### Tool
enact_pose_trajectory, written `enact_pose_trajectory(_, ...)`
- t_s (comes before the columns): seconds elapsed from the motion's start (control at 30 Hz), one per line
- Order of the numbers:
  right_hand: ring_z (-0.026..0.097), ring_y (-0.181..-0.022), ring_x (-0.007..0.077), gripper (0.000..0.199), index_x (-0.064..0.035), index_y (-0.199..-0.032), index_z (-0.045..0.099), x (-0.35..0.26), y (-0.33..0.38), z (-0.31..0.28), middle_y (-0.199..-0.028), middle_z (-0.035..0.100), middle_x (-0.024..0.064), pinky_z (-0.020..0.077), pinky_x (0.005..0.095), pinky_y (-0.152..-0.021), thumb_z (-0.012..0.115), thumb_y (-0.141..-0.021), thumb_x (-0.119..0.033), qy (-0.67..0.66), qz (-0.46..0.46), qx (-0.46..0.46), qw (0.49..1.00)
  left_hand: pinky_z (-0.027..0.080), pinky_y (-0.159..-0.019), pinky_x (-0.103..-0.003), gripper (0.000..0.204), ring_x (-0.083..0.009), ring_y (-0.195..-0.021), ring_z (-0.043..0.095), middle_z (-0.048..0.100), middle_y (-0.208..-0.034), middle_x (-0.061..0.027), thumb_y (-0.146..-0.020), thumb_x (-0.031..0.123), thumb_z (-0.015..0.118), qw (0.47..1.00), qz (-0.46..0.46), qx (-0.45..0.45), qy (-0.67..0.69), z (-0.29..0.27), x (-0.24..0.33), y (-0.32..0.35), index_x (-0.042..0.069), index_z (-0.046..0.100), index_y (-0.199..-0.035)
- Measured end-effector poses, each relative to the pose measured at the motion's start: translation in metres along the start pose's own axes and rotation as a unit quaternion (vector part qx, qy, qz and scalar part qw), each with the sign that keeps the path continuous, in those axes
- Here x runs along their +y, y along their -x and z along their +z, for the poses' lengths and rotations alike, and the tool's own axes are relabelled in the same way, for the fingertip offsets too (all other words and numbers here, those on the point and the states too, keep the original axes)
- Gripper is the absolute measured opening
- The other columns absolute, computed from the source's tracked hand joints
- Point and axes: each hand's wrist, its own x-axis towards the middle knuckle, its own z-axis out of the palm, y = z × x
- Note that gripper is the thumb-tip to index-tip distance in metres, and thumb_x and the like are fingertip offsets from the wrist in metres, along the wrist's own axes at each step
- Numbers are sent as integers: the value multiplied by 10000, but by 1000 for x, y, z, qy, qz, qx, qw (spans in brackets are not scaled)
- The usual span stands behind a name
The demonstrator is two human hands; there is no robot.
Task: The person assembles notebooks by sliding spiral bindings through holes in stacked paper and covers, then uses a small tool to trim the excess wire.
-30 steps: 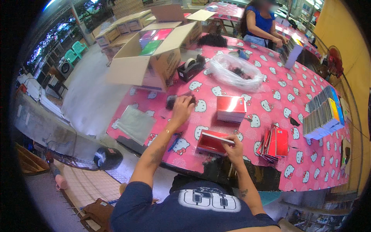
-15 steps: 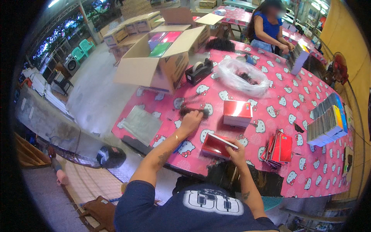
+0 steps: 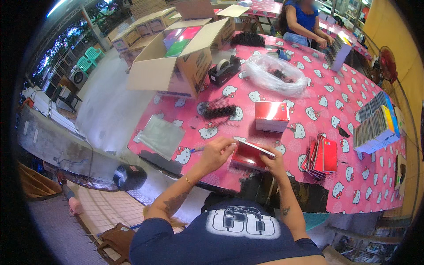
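My right hand (image 3: 274, 160) grips a thin red-covered notebook (image 3: 252, 147) by its right end, tilted up on edge. Under it, at the table's front edge, lies a stack of red notebooks (image 3: 245, 160). At the notebook's left end my left hand (image 3: 222, 151) is closed in a pinch; whatever is between its fingertips is too small to make out. Beyond the hands rests a pile of loose black spiral binding coils (image 3: 219, 112). Another neat stack of red notebooks (image 3: 271, 116) stands just behind, and several spiral-bound red notebooks (image 3: 321, 155) lie fanned out to the right.
A clear plastic sheet (image 3: 161, 137) and a blue pen (image 3: 197, 149) lie left. Farther back are a tape dispenser (image 3: 224, 71), an open carton (image 3: 154, 75) and a plastic bag of black coils (image 3: 276, 75). Bound notebooks (image 3: 375, 126) stand right; a co-worker (image 3: 301, 22) handles others.
My left hand has come away from the coil pile, back toward me, to the left end of the tilted notebook. My right hand keeps its hold on the notebook.
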Motion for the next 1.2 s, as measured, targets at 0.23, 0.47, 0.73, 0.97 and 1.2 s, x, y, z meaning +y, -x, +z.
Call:
enact_pose_trajectory(0.23, 578, -851, 71, 337, -46, -1194, 697, -6, -1, 1, -953, 677, -17, 464, 238, -768, 650, -863, -7, 32, -22, -1, 999, 497, -593, -374, 182, -272, -653, 631, 652, -813, -123, -900, 200, 693, 992, 64, 93, -53, 17, -31, 5, 72, 734, -1022)
enact_pose_trajectory(0.47, 551, -818, 53, 330, -49, -1194, 699, 0, -3, -1, -924, 662, -36, 446, 225, -731, 657, -868, -15, 9, -6, -4, 1000, 496, -591, -357, 171, -267, -652, 628, 648, -799, -117, -913, 193, 680, 996, 23, 88, 14, 16, -29, 3, 53, 737, -993)
enact_pose_trajectory(0.73, 596, -890, 77, 312, -32, -1191, 693, -3, -7, -3, -985, 693, 2, 479, 249, -807, 662, -881, -20, 15, -22, -20, 999, 497, -659, -372, 220, -285, -748, 628, 634, -857, -126, -909, 200, 686, 991, 111, 62, -33, 15, -43, -17, 59, 691, -1078)
enact_pose_trajectory(0.97, 613, -926, 90, 300, -27, -1213, 679, -14, -7, -4, -1035, 708, 22, 492, 254, -838, 661, -914, -12, 14, -14, -43, 999, 498, -724, -420, 289, -327, -850, 629, 611, -992, -120, -930, 257, 663, 975, 169, -122, -82, 2, -46, -39, 94, 649, -1167)
enact_pose_trajectory(1.2, 617, -923, 97, 298, -9, -1221, 668, -12, -5, -4, -1025, 711, 34, 502, 270, -847, 664, -923, -24, -14, -6, -42, 999, 506, -710, -423, 325, -320, -848, 623, 602, -981, -117, -918, 330, 657, 954, 193, -186, -132, 3, -41, -53, 94, 632, -1140)
